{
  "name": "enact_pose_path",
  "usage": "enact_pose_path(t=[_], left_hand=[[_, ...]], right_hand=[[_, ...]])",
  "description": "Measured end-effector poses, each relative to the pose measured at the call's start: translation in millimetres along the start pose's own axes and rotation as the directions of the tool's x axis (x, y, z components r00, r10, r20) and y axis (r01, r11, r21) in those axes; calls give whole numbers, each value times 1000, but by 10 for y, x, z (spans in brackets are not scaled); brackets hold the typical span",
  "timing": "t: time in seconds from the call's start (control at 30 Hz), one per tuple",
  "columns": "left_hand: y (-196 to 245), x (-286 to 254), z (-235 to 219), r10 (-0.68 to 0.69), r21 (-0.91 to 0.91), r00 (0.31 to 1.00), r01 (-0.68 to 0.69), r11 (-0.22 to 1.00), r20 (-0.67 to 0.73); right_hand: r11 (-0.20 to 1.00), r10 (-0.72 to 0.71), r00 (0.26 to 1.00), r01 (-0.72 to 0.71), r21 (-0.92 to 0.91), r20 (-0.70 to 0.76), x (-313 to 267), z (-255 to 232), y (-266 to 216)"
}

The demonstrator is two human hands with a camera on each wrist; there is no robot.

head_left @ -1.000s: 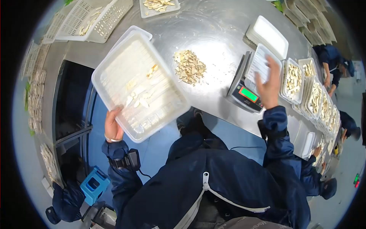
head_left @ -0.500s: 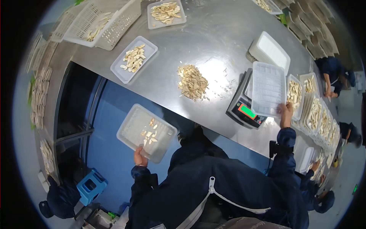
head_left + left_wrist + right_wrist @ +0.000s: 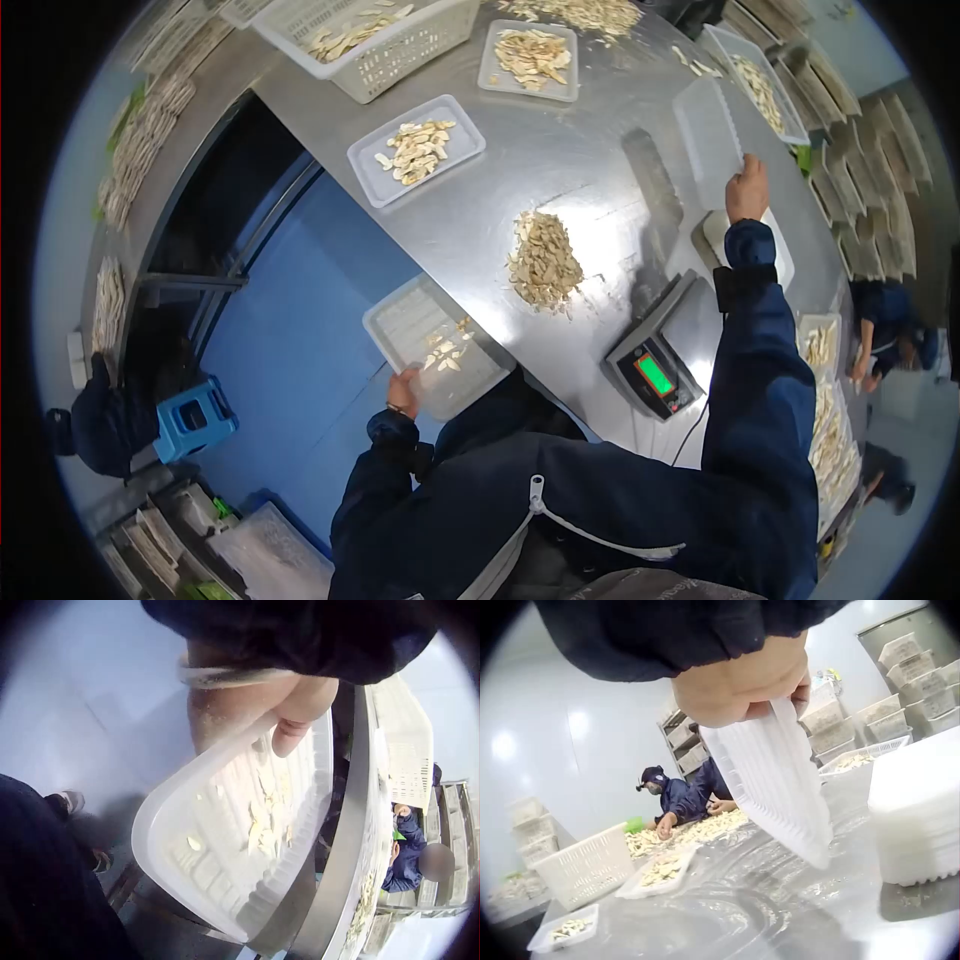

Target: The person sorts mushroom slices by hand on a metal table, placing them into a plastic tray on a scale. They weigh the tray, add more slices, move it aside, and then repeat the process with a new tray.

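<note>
My left hand (image 3: 404, 392) grips the rim of a translucent tray (image 3: 400, 322) holding a few pale slices, beside the table's edge. In the left wrist view the thumb lies over the tray's (image 3: 180, 817) inner side. My right hand (image 3: 746, 190) pinches the edge of an empty white tray (image 3: 708, 135), tilted above the table; the right wrist view shows this tray (image 3: 769, 769) hanging from the fingers. Below it is a stack of white trays (image 3: 919, 817). The scale (image 3: 650, 365), its display lit green, has a bare platform. A pile of slices (image 3: 543, 262) lies on the steel table (image 3: 480, 220).
Two trays of slices (image 3: 418, 150) (image 3: 530, 58) and a perforated basket (image 3: 410, 55) stand at the back left. Another filled tray (image 3: 762, 85) is at the back right. Filled trays (image 3: 835, 450) line the right side. A blue stool (image 3: 195, 418) stands on the floor; other people are around.
The right hand has lifted the empty tray off the scale area and moved it up and away over the table. The left hand's tray has swung lower, beside the table edge; the view has turned.
</note>
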State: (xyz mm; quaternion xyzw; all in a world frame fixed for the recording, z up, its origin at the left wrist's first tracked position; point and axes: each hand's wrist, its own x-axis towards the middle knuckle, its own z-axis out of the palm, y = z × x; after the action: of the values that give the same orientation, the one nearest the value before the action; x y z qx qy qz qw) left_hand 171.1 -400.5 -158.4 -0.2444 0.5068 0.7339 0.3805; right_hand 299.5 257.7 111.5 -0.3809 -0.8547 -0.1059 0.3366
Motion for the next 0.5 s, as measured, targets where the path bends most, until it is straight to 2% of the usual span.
enact_pose_path(t=[0.03, 0.07, 0.2, 0.23, 0.3, 0.4, 0.5], left_hand=[[-30, -34, 62, 6, 2, 998, -6, 1000, -64], [-38, -68, 99, -3, 13, 1000, 3, 1000, 25], [-63, -211, 431, -2, 7, 1000, 2, 1000, -9], [-88, -223, 493, 27, -14, 999, -26, 1000, 20], [-163, -73, 410, -28, 59, 992, 21, 998, 123], [-135, -75, 624, -46, 10, 989, 45, 999, 142], [-91, -49, 778, -74, 11, 981, 73, 997, 178]], right_hand=[[999, -31, 999, 32, -25, 43, 22, 93, -34], [997, -61, 994, 66, -51, 88, 4, 198, -42], [983, -153, 962, 171, -64, 227, -215, 527, -49], [983, -171, 949, 182, -19, 266, -304, 528, -100], [980, -197, 922, 186, 66, 333, -442, 408, -379], [967, -251, 871, 203, 155, 421, -701, 179, -769], [915, -382, 836, 281, 290, 394, -996, -178, -1268]])
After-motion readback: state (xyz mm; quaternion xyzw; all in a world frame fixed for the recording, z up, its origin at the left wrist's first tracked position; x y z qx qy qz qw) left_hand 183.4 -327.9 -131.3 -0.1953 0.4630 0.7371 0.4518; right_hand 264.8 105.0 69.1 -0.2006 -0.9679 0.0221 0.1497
